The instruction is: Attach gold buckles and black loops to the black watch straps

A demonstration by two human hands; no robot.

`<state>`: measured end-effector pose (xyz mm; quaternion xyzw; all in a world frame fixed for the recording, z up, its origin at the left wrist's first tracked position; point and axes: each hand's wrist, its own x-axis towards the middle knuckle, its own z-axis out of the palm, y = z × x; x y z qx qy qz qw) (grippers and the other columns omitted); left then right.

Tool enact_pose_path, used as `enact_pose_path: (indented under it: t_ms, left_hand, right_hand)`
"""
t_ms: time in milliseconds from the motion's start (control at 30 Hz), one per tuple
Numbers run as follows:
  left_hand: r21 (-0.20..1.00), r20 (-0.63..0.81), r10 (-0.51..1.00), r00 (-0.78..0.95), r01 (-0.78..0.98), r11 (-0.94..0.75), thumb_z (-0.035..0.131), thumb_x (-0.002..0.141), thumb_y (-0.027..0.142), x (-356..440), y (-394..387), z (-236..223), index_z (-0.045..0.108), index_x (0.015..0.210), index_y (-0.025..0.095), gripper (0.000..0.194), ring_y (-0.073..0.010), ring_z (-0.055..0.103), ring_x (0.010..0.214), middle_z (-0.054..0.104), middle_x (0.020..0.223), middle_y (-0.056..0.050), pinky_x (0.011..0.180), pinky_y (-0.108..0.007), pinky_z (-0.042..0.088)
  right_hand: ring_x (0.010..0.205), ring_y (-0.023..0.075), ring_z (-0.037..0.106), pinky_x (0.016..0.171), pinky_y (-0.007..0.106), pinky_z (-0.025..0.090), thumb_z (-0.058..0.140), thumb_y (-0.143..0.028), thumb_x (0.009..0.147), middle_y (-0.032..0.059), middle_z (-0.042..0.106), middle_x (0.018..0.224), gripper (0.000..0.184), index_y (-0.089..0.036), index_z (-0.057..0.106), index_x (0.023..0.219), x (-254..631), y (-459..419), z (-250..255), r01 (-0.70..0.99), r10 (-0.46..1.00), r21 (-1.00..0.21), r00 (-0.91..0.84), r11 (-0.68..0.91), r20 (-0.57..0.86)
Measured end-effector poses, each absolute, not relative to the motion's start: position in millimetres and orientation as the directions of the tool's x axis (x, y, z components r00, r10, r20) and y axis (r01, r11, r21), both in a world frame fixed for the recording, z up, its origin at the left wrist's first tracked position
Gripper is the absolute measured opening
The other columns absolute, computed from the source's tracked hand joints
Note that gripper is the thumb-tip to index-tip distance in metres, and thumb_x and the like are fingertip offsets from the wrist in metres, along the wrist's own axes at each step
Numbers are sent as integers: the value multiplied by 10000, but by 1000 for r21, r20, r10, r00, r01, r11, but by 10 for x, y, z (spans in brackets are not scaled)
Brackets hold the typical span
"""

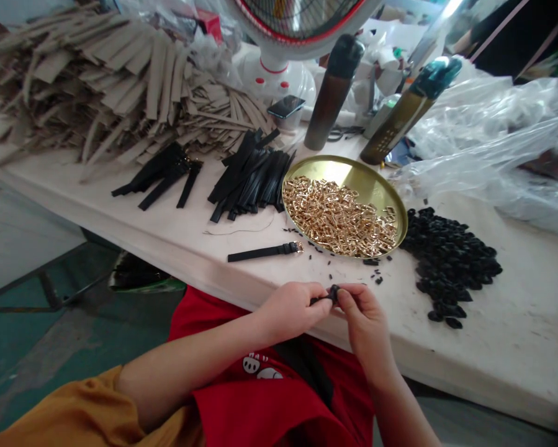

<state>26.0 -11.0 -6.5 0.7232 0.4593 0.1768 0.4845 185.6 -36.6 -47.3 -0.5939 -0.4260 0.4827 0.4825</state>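
My left hand (pixel 292 310) and my right hand (pixel 365 320) meet at the table's front edge, both pinched on a small black strap piece (pixel 331 293) held between their fingertips. A finished black strap with a gold buckle (pixel 265 251) lies flat on the table just beyond my left hand. A round gold tray (pixel 353 172) behind it holds many gold buckles (pixel 337 217). To the right of the tray lies a heap of small black loops (pixel 449 261).
Two bundles of black straps (pixel 253 177) (pixel 160 174) lie left of the tray, before a big heap of tan strips (pixel 106 81). A fan base (pixel 279 77), a phone (pixel 285 105), two bottles (pixel 332 93) (pixel 406 112) and clear plastic bags (pixel 497 143) stand behind.
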Motion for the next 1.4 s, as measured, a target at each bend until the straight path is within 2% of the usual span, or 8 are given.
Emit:
enact_pose_path:
  t_ms: [133, 300, 433, 633, 800, 967, 1100, 1400]
  left_hand:
    - [849, -228, 829, 511, 521, -88, 396, 802, 288, 264, -67, -95, 570, 710, 164, 233, -103, 443, 561, 505, 582, 30, 499, -198, 273]
    - [839, -238, 833, 499, 537, -82, 379, 814, 287, 278, -81, -176, 591, 754, 176, 247, -115, 484, 600, 568, 647, 20, 537, -203, 317]
    - [828, -237, 828, 509, 551, -101, 367, 825, 291, 329, -135, -191, 591, 776, 180, 256, -139, 530, 658, 610, 714, -3, 590, -219, 361]
    - [856, -244, 811, 532, 511, -77, 401, 799, 214, 259, -206, -77, 440, 1096, 178, 301, -171, 577, 778, 630, 879, -45, 686, -258, 419]
    - [890, -211, 836, 507, 453, -49, 400, 810, 202, 205, -247, -75, 413, 1029, 176, 221, -144, 578, 745, 645, 818, -23, 689, -249, 420]
    - [884, -276, 861, 428, 464, 53, 479, 777, 276, 123, -286, -88, 419, 911, 187, 172, -126, 562, 636, 623, 732, 12, 596, -225, 402]
    - [835, -252, 884, 393, 550, -7, 494, 769, 341, 91, -341, -47, 452, 824, 193, 163, -146, 554, 668, 600, 727, 9, 566, -223, 375]
    - [781, -265, 840, 474, 617, -102, 474, 777, 448, 83, -323, -59, 537, 868, 201, 271, -182, 569, 748, 633, 814, -17, 602, -243, 380]
  right_hand:
    - [551, 88, 547, 593, 244, 465, 669, -340, 686, -30, 624, 699, 230, -238, 622, 886, 1889, -361, -516, -293, 920, -905, 148, -309, -362]
    - [567, 91, 526, 608, 243, 448, 697, -341, 653, -21, 614, 687, 197, -205, 637, 783, 1849, -410, -524, -355, 898, -849, 52, -392, -437]
    - [608, 99, 485, 639, 235, 417, 653, -356, 703, -32, 552, 633, 169, -196, 600, 706, 1810, -506, -545, -294, 912, -887, 98, -357, -399]
    - [560, 103, 439, 584, 240, 399, 636, -356, 715, -40, 490, 592, 166, -204, 570, 714, 1762, -562, -470, -333, 907, -876, 118, -348, -405]
    - [586, 117, 473, 600, 259, 418, 655, -374, 690, -18, 533, 613, 194, -189, 602, 712, 1649, -637, -417, -294, 922, -893, 84, -340, -379]
    - [616, 132, 490, 642, 276, 424, 461, -535, 787, 10, 563, 666, 381, -191, 621, 758, 1654, -707, -348, -337, 948, -901, 67, -273, -312]
    - [571, 106, 457, 583, 225, 401, 598, -393, 743, -36, 517, 620, 183, -231, 590, 828, 1648, -698, -295, -349, 902, -835, -80, -425, -425]
    - [580, 136, 476, 561, 268, 422, 615, -443, 691, 7, 541, 693, 265, -224, 584, 838, 1724, -709, -400, -377, 766, -671, -395, -639, -508]
